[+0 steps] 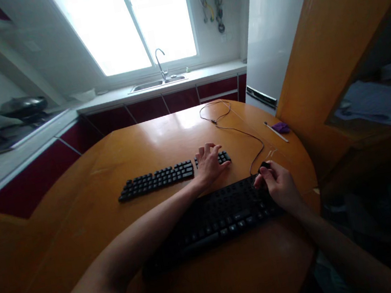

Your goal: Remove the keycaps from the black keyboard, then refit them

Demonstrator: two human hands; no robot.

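Note:
My left hand reaches across the table with its fingers spread over a small group of loose black keycaps. The hand hides part of that group. To its left, more keycaps lie in neat rows. Between thumb and fingers, my right hand pinches a small black keycap, just above the top right corner of the keyboard. Much of the keyboard's upper area looks bare of caps, while the front rows still carry some. My left forearm covers its left part.
The keyboard's cable curls across the right side of the wooden table. A white stick-like brush and a purple cloth lie near the right edge. Beyond are a sink, a refrigerator and a stove.

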